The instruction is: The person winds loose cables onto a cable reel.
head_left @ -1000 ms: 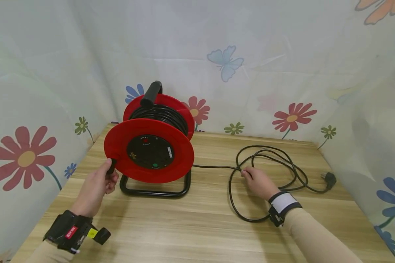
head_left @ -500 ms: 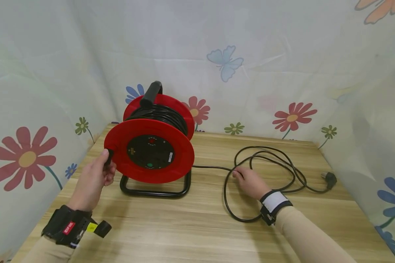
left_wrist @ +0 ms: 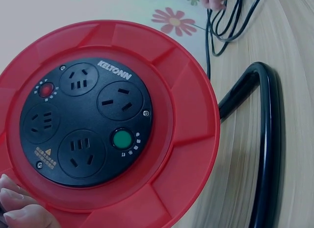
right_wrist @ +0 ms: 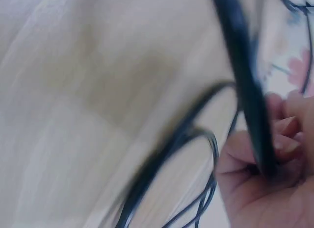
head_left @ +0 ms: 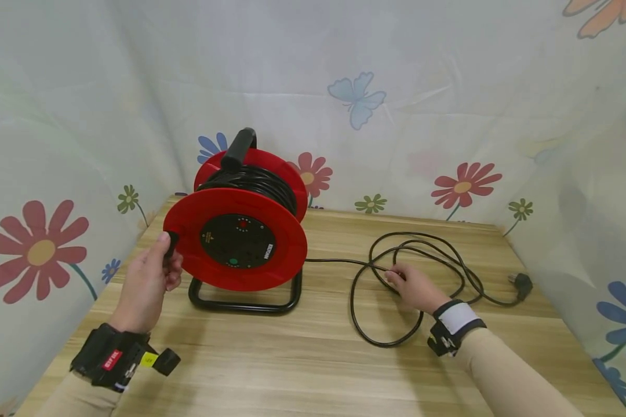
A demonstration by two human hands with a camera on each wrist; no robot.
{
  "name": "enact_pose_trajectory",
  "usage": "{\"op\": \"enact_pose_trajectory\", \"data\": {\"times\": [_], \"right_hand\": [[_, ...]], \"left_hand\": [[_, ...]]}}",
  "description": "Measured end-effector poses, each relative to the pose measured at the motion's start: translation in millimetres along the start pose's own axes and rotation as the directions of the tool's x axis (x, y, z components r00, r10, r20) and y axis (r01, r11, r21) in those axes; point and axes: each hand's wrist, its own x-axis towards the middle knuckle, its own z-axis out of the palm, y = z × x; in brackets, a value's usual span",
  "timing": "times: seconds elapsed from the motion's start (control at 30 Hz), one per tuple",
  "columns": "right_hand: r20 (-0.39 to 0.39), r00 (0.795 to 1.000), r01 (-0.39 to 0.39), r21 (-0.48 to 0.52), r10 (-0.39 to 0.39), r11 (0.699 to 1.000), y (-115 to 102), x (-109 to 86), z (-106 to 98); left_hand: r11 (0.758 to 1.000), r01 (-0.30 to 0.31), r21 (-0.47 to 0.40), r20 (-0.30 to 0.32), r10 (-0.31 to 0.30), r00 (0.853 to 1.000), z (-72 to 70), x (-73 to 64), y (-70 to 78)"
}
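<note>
A red cable reel [head_left: 188,208] stands on its black tube frame [head_left: 245,307] at left of centre in the head view. My left hand [head_left: 147,284] grips the black crank knob [head_left: 171,246] at the left rim of the reel's front disc. Sockets, a red lamp and a green button show on the black centre panel [left_wrist: 78,103] in the left wrist view. My right hand [head_left: 416,286] pinches the black cable [head_left: 339,260], which runs from the reel to the loops. In the right wrist view the cable passes blurred between thumb and fingers.
Loose cable loops [head_left: 386,341] lie around and beyond the right hand on the wooden table [head_left: 302,370]. A black plug [head_left: 523,285] ends the cable near the right edge. A flower-printed curtain [head_left: 422,116] encloses the table's back and sides.
The crank knob has moved up along the left side, and the front disc has turned slightly clockwise. My right hand went left, then back right; the front cable loop shifted left.
</note>
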Motion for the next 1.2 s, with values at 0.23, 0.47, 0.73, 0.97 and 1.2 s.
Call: {"op": "enact_pose_trajectory", "data": {"times": [0.23, 0.47, 0.73, 0.97, 1.2], "right_hand": [[0.145, 0.968, -0.241, 0.327, 0.203, 0.914, 16.7, -34.0, -52.7], [0.149, 0.976, -0.209, 0.464, 0.156, 0.861, 33.1, -61.4, -90.3], [-0.084, 0.986, -0.139, 0.097, 0.147, 0.986, 64.2, -85.5, -101.0], [-0.225, 0.973, -0.081, -0.146, 0.047, 0.986, 65.5, -77.7, -84.5], [-0.253, 0.967, -0.067, -0.145, 0.029, 0.987, 63.2, -70.6, -77.5]], "left_hand": [[1.000, -0.005, -0.005, -0.009, 0.005, 1.000, 1.5, 0.1, 1.4], [1.000, -0.002, -0.003, 0.004, 0.002, 1.000, -0.4, -0.9, 3.4], [1.000, 0.002, -0.019, -0.001, -0.002, 1.000, -0.3, -1.2, 3.4], [1.000, -0.013, 0.011, 0.011, 0.012, 1.000, -1.1, -1.4, 4.7], [0.997, -0.041, 0.059, 0.039, 0.038, 0.999, 2.8, 2.0, 12.5]]}}
